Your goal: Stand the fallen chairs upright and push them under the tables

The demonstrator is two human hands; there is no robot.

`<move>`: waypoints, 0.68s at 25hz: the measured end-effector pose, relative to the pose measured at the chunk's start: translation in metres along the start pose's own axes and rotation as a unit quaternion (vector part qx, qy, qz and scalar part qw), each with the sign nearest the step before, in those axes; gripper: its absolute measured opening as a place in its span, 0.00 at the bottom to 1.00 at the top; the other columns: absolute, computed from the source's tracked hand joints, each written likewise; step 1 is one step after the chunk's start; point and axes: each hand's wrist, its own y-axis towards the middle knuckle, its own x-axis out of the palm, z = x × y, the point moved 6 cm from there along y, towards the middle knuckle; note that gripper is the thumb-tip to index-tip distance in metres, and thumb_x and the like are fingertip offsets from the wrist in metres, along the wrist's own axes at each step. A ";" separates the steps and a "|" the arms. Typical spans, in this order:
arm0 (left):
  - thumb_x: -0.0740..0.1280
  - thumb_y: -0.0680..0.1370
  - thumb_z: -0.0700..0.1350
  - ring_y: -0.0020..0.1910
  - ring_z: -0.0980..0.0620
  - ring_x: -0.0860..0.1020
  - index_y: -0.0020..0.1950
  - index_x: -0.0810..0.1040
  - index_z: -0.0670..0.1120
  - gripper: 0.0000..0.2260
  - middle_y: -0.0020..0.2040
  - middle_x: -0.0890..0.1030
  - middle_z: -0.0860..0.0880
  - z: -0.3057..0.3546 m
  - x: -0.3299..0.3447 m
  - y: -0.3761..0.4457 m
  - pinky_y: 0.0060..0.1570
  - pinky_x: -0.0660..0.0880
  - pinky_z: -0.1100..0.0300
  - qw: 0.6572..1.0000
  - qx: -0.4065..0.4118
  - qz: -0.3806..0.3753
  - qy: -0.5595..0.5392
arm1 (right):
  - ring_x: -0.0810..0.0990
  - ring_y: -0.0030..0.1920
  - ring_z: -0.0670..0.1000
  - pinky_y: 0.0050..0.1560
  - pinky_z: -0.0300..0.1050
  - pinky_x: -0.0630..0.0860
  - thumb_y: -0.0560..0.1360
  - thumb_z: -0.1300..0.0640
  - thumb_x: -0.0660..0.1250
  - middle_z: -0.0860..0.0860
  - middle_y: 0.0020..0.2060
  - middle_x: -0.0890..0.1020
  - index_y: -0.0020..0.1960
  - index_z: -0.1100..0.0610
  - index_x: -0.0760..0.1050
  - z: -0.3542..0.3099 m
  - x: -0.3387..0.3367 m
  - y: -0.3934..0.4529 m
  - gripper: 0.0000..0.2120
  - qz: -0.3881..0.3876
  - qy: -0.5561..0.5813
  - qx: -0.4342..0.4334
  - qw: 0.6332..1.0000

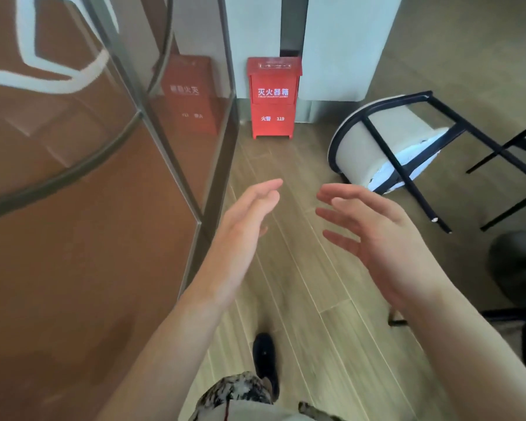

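Lying on its side at the far right, the fallen chair (386,147) shows a rounded pale upholstered shell rimmed by a black band, with thin straight black metal legs pointing right and toward the near side. Its underside lining looks white and crumpled. It rests on a wood-grain plank floor (301,268) of long, narrow, matte boards.

Both hands are raised over the floor in the middle of the view, palms turned toward each other. The left hand (243,217) has straight fingers held together; its grip is released and holds nothing. The right hand (377,232) has spread, slightly bent fingers; its grip is likewise released and empty. The chair lies beyond and to the right of the right hand, apart from it, and well apart from the left hand.

A red box-shaped fire extinguisher cabinet (273,97) with white lettering stands on the floor against the far wall. A curved glass panel (73,147) in a grey metal frame fills the left side and mirrors the cabinet. A black shoe (266,357) shows on the floor at the near edge. More black legs appear at the right edge; what they belong to cannot be told.
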 end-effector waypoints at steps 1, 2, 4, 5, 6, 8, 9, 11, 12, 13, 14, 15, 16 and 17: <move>0.60 0.69 0.67 0.68 0.68 0.73 0.60 0.79 0.71 0.21 0.62 0.77 0.74 0.007 -0.006 0.025 0.73 0.68 0.51 1.000 0.004 -0.003 0.012 | 0.84 0.56 0.45 0.61 0.54 0.78 0.79 0.56 0.66 0.45 0.54 0.86 0.52 0.48 0.85 -0.007 0.005 0.024 0.09 -0.003 0.002 -0.006 1.000; 0.59 0.69 0.67 0.68 0.68 0.73 0.61 0.78 0.70 0.21 0.61 0.77 0.74 0.014 -0.010 0.049 0.73 0.68 0.52 1.000 0.007 -0.006 0.025 | 0.84 0.56 0.46 0.60 0.53 0.79 0.78 0.55 0.66 0.45 0.54 0.86 0.52 0.48 0.85 -0.013 0.008 0.046 0.09 -0.004 0.005 -0.008 1.000; 0.59 0.70 0.67 0.67 0.69 0.73 0.62 0.78 0.70 0.22 0.61 0.77 0.75 0.024 -0.015 0.086 0.72 0.68 0.53 0.999 0.009 -0.019 0.039 | 0.84 0.56 0.47 0.59 0.52 0.79 0.76 0.53 0.66 0.45 0.55 0.86 0.52 0.48 0.85 -0.020 0.010 0.080 0.10 -0.002 0.011 -0.004 1.000; 0.59 0.70 0.67 0.67 0.69 0.73 0.62 0.78 0.70 0.22 0.61 0.77 0.74 0.028 -0.015 0.105 0.72 0.69 0.53 0.999 0.014 -0.028 0.044 | 0.84 0.56 0.47 0.59 0.52 0.79 0.76 0.53 0.66 0.45 0.55 0.85 0.52 0.48 0.84 -0.022 0.009 0.099 0.10 -0.003 0.015 -0.006 1.000; 0.59 0.70 0.66 0.67 0.69 0.73 0.61 0.78 0.70 0.21 0.61 0.77 0.74 0.030 -0.014 0.119 0.72 0.69 0.53 0.998 0.013 -0.036 0.048 | 0.84 0.56 0.47 0.59 0.52 0.79 0.77 0.53 0.65 0.45 0.55 0.85 0.52 0.48 0.84 -0.023 0.009 0.113 0.10 -0.004 0.017 -0.005 1.000; 0.59 0.70 0.66 0.68 0.67 0.73 0.60 0.79 0.69 0.21 0.62 0.78 0.73 0.031 -0.012 0.157 0.72 0.69 0.51 0.998 -0.003 -0.048 0.051 | 0.84 0.56 0.46 0.59 0.52 0.79 0.79 0.55 0.65 0.45 0.54 0.86 0.52 0.48 0.84 -0.025 0.007 0.147 0.10 -0.001 0.021 -0.004 1.000; 0.60 0.71 0.65 0.68 0.66 0.74 0.60 0.79 0.69 0.20 0.63 0.78 0.72 0.032 -0.010 0.179 0.72 0.69 0.50 0.997 -0.011 -0.053 0.052 | 0.84 0.56 0.46 0.58 0.51 0.79 0.79 0.55 0.65 0.45 0.54 0.86 0.52 0.48 0.84 -0.026 0.004 0.167 0.10 0.001 0.020 -0.003 1.000; 0.59 0.75 0.62 0.67 0.64 0.75 0.61 0.80 0.68 0.17 0.62 0.79 0.71 0.034 0.002 0.226 0.72 0.70 0.48 0.996 -0.024 -0.066 0.049 | 0.84 0.56 0.47 0.57 0.50 0.79 0.79 0.55 0.64 0.45 0.54 0.86 0.52 0.48 0.85 -0.028 -0.006 0.208 0.10 0.006 0.021 0.000 1.000; 0.59 0.76 0.61 0.67 0.64 0.76 0.61 0.81 0.67 0.17 0.62 0.79 0.70 0.036 0.009 0.251 0.72 0.70 0.48 0.996 -0.029 -0.071 0.047 | 0.84 0.56 0.47 0.57 0.50 0.79 0.79 0.56 0.64 0.46 0.54 0.86 0.52 0.48 0.85 -0.029 -0.014 0.229 0.10 0.012 0.026 0.002 1.000; 0.59 0.76 0.60 0.66 0.63 0.76 0.61 0.81 0.66 0.17 0.62 0.79 0.69 0.039 0.017 0.276 0.72 0.70 0.47 0.996 -0.029 -0.077 0.045 | 0.84 0.55 0.47 0.58 0.51 0.79 0.79 0.56 0.64 0.46 0.54 0.86 0.52 0.49 0.84 -0.030 -0.023 0.251 0.10 0.021 0.031 0.005 0.999; 0.59 0.77 0.60 0.67 0.63 0.76 0.61 0.81 0.65 0.17 0.62 0.80 0.69 0.042 0.026 0.301 0.72 0.70 0.47 0.995 -0.029 -0.082 0.043 | 0.85 0.55 0.47 0.58 0.51 0.79 0.80 0.56 0.64 0.46 0.54 0.86 0.52 0.49 0.84 -0.031 -0.032 0.272 0.10 0.029 0.038 0.008 0.999; 0.59 0.77 0.60 0.67 0.62 0.76 0.62 0.81 0.65 0.17 0.62 0.80 0.68 0.045 0.032 0.321 0.72 0.70 0.47 0.995 -0.031 -0.087 0.042 | 0.85 0.55 0.47 0.58 0.51 0.79 0.80 0.56 0.64 0.46 0.54 0.86 0.52 0.49 0.84 -0.034 -0.039 0.289 0.10 0.036 0.046 0.012 0.998; 0.59 0.77 0.60 0.67 0.62 0.76 0.62 0.81 0.65 0.17 0.63 0.79 0.68 0.051 0.041 0.345 0.72 0.70 0.47 0.994 -0.031 -0.094 0.044 | 0.85 0.55 0.47 0.58 0.51 0.79 0.80 0.56 0.64 0.46 0.53 0.86 0.52 0.50 0.84 -0.038 -0.047 0.312 0.10 0.044 0.054 0.014 0.997; 0.59 0.77 0.60 0.67 0.62 0.76 0.62 0.81 0.64 0.17 0.62 0.80 0.68 0.058 0.051 0.374 0.71 0.70 0.47 0.993 -0.029 -0.101 0.049 | 0.85 0.54 0.47 0.58 0.52 0.79 0.80 0.57 0.64 0.46 0.53 0.86 0.51 0.50 0.84 -0.045 -0.058 0.338 0.10 0.055 0.061 0.015 0.997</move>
